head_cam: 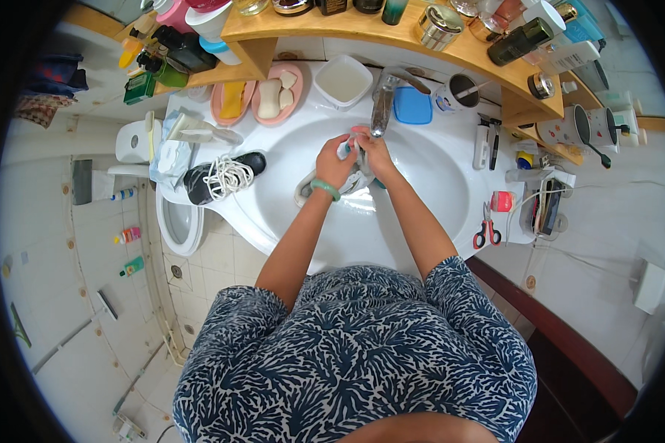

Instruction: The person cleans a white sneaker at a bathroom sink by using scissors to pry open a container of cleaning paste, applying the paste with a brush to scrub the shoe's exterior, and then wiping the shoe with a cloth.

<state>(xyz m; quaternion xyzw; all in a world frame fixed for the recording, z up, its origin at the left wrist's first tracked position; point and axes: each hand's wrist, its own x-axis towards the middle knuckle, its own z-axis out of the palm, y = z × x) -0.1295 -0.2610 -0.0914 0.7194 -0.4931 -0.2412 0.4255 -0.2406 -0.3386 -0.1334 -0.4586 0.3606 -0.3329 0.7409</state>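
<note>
In the white washbasin [432, 183], under the chrome faucet [381, 111], my hands work close together. My left hand [334, 163], with a green bangle [326, 189] at its wrist, has its fingers closed on a grey-and-white item [359, 180]. The fingers of my right hand [374, 150] grip the upper part of the same item. It bears small teal patches and sags into the bowl. Its pale rounded end [301, 194] shows left of my wrist. My hands cover much of it, so its exact kind is unclear.
Behind the basin stand soap dishes [277, 93], a white tub [343, 82], a blue lid [413, 105] and a cup [456, 93]. A black appliance with white cord [227, 176] lies left. Scissors [487, 227] lie right. A wooden shelf [332, 29] with bottles overhangs the back.
</note>
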